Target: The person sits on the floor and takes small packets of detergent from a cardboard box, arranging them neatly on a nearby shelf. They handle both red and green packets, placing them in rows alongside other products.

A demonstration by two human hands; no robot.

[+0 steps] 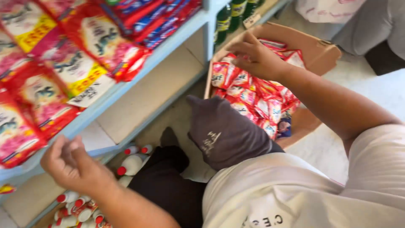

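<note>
We are reaching our right hand (257, 57) into the brown cardboard box (325, 50), and its fingers are curling down onto the small red and white plastic sachets (253, 95) piled inside; the fingertips are touching the top of the pile near the box's far end, though we cannot tell whether they are already pinching one sachet or only resting on it. Our left hand (71, 164) is hovering low, loosely half closed with thumb and fingers drawn together, and it is holding nothing that we can make out.

The sachets are lying to the right of the left hand and well apart from it, so the right hand is clearly the nearer one. The box is running its long axis away from us, from beside our knee toward the far end of the pale blue shelf unit (177, 38).

Just under the left hand, white plastic bottles with red caps (130, 162) are lying jumbled on the floor by the bottom shelf's front edge. Above that hand, large red and pink bags with yellow panels (63, 67) are standing packed along the upper shelf, while the shelf board below them is showing bare pale wood. Between the two hands our dark grey covered knee (223, 131) is jutting forward, touching the box's near edge. Dark green bottles (230, 17) are standing on the shelf beyond the box.
</note>
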